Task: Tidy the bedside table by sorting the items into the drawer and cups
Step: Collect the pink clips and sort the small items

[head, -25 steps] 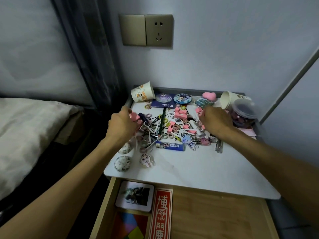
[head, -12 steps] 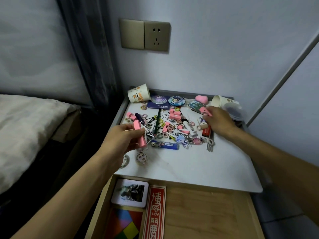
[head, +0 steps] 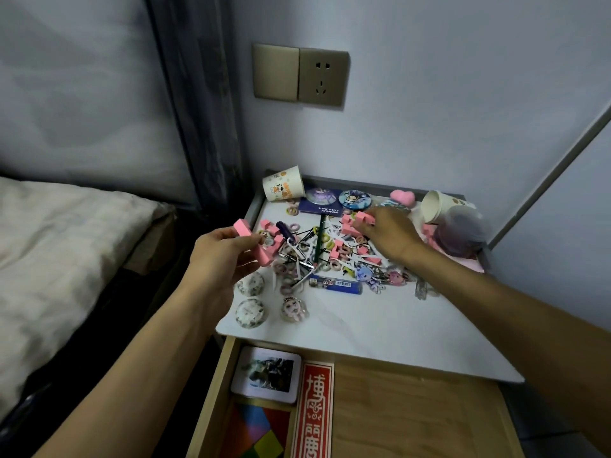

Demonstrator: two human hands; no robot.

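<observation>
Left arm: extended from the lower left, forearm bare, wrist lifted over the left edge of the bedside table [head: 380, 322].
Left hand [head: 224, 256]: palm is turned toward the pile and the fingers are curled. Pink blocks [head: 264, 256] are gripped in it, one end jutting above the thumb and another below the fingers. The hand is held clear of the tabletop.
Right arm: stretched from the lower right, diagonally across the white top.
Right hand [head: 386, 231]: back is turned upward, reached to the far side of the clutter. A pink block [head: 365, 217] is pinched at the fingertips, just over the pile.
Loose pile: more pink pieces, small hair rings and a green pencil [head: 319, 239] are heaped between the two hands on the rear half of the table.
Front of pile: a blue lighter [head: 335, 283] is laid flat. Two round patterned discs [head: 250, 313] and a keychain charm [head: 292, 309] are set near the left front corner.
Back row: two round badges [head: 354, 198] and a pink heart [head: 401, 196] are lined along the rear rim.
Left paper cup [head: 284, 188]: tipped on its side at the rear left corner.
Right paper cup [head: 436, 206]: tipped on its side at the rear right, mouth toward the right hand, with a blurred clear jar [head: 463, 229] just beside it.
Drawer [head: 413, 408]: pulled open beneath the tabletop. A photo card [head: 266, 375], a red printed strip [head: 314, 411] and a coloured puzzle [head: 258, 431] are laid at its left side.
</observation>
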